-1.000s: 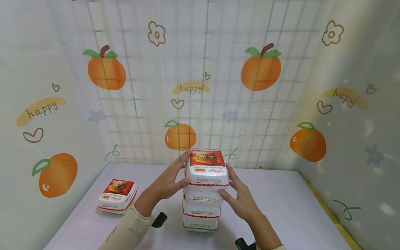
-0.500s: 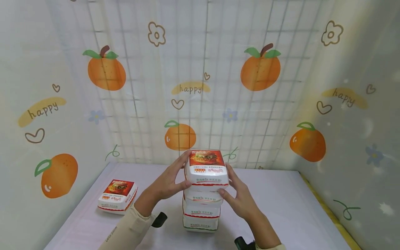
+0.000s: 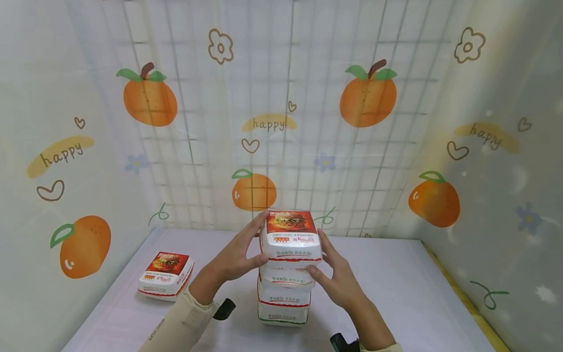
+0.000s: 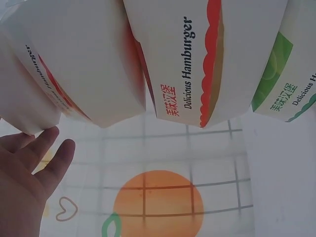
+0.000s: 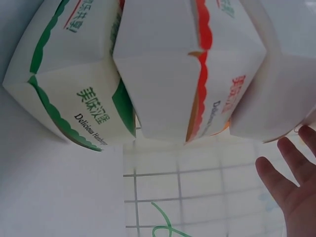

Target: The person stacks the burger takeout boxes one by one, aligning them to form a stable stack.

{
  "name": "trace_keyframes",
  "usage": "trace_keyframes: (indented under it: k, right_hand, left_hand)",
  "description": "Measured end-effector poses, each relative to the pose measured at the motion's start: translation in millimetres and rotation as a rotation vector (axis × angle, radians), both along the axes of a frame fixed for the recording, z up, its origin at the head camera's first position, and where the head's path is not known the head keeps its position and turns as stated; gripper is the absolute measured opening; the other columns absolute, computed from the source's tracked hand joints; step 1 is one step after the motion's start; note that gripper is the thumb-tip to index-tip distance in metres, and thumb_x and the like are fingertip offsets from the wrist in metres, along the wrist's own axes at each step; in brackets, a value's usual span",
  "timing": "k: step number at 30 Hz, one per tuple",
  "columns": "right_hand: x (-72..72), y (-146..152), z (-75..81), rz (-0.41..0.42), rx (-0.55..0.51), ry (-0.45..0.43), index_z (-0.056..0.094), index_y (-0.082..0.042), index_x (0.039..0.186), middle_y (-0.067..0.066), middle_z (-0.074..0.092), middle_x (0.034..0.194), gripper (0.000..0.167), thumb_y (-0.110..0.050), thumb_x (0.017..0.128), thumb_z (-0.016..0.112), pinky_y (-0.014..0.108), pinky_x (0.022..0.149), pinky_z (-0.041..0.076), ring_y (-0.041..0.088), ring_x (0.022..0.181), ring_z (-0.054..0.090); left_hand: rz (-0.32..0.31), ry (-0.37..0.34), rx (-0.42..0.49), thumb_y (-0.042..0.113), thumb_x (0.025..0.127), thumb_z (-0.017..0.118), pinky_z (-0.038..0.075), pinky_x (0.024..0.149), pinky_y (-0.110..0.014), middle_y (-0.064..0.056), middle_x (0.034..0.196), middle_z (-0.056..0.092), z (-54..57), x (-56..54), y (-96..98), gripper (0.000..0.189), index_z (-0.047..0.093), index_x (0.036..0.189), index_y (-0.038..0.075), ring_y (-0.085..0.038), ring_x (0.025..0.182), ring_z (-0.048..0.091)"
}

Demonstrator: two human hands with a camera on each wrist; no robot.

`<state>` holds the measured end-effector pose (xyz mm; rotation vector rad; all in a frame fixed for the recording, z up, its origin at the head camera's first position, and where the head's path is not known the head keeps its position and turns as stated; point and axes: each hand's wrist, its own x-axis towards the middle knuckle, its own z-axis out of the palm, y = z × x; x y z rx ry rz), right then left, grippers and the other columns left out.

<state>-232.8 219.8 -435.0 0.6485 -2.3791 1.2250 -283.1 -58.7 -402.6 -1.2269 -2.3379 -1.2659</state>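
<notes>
A printed hamburger box (image 3: 292, 234) tops an upright stack of several white paper burger boxes. My left hand (image 3: 235, 256) grips its left side, thumb at the front edge and fingers toward the back. On the other side my right hand (image 3: 340, 281) holds it, the thumb low near the seam with the box below. Red trim marks a middle box (image 3: 288, 298), and the bottom box (image 5: 89, 103) has green trim. Spread fingers (image 4: 57, 168) show beside the upper boxes in the left wrist view, as do fingers (image 5: 276, 182) in the right wrist view.
Another hamburger box (image 3: 164, 276) lies singly at the left of the white table (image 3: 378, 293). A printed curtain (image 3: 308, 88) with oranges hangs over a wire grid behind. Yellow cloth (image 3: 462, 298) shows along the right edge.
Both hands stay at the top box with almost no motion. The stack and the single box at the left stand as before; only the head view shifts slightly.
</notes>
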Motion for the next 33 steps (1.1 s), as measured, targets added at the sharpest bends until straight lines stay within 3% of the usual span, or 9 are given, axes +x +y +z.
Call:
trace_keyframes:
  k: [8, 21, 28, 33]
  right_hand:
    - [2.0, 1, 0.1, -0.009, -0.003, -0.013, 0.014, -0.034, 0.157, 0.012, 0.043, 0.148, 0.082, -0.032, 0.091, 0.064, 0.066, 0.093, 0.040, 0.038, 0.131, 0.043]
    - [1.5, 3, -0.2, -0.004, -0.010, 0.036, 0.013, -0.029, 0.157, 0.011, 0.036, 0.153, 0.085, -0.026, 0.091, 0.066, 0.059, 0.097, 0.042, 0.034, 0.133, 0.042]
    - [-0.6, 6, 1.1, 0.032, -0.036, 0.064, 0.016, -0.031, 0.157, 0.001, 0.028, 0.157, 0.086, -0.023, 0.089, 0.067, 0.056, 0.097, 0.042, 0.035, 0.135, 0.039]
    - [-3.1, 9, 4.4, 0.044, -0.036, 0.069, 0.017, -0.032, 0.156, -0.002, 0.027, 0.157, 0.086, -0.023, 0.088, 0.069, 0.056, 0.096, 0.043, 0.035, 0.135, 0.038]
  left_hand:
    - [-0.011, -0.006, 0.013, 0.074, 0.085, 0.047, 0.037, 0.104, -0.050, 0.010, 0.159, 0.018, -0.3, 0.4, -0.2, 0.093, 0.007, 0.157, 0.032, -0.017, 0.139, 0.027]
    - [0.022, -0.015, 0.008, 0.073, 0.085, 0.049, 0.037, 0.104, -0.051, 0.009, 0.159, 0.019, -3.6, 1.6, -4.7, 0.093, 0.009, 0.157, 0.031, -0.019, 0.138, 0.032]
    - [0.125, -0.057, -0.029, 0.061, 0.088, 0.057, 0.040, 0.096, -0.062, 0.014, 0.160, 0.014, -17.7, 9.1, -25.4, 0.085, 0.012, 0.156, 0.037, -0.026, 0.135, 0.039]
    - [0.249, -0.112, -0.075, 0.054, 0.088, 0.063, 0.041, 0.095, -0.063, 0.008, 0.156, 0.028, -33.4, 14.0, -43.9, 0.083, 0.015, 0.155, 0.042, -0.030, 0.131, 0.045]
